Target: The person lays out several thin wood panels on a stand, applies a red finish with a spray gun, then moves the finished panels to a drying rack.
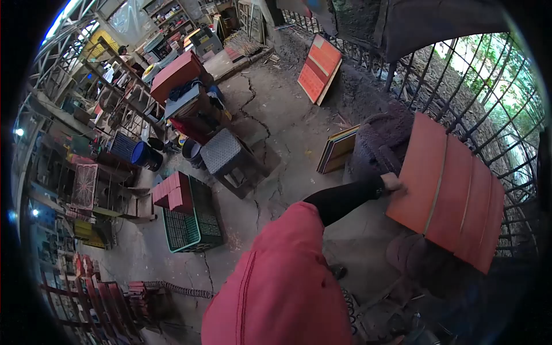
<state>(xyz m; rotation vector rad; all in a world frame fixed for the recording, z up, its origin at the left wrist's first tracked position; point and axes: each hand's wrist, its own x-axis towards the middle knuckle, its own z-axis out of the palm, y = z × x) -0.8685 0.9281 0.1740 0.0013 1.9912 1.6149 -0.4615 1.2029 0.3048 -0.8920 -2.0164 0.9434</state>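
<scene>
I see left hand (393, 183) clamped on orange panel (454, 192), at edge farther from barred fence (462, 109). Panel spreads from hand toward fence; long axis unclear. Left hand nearer; right hand unseen, cannot tell its state.

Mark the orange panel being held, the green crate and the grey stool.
Orange panel (451, 192): head view, middle of its broad face.
Green crate (180, 229): head view, mesh side wall.
Grey stool (221, 150): head view, top of the seat.
</scene>
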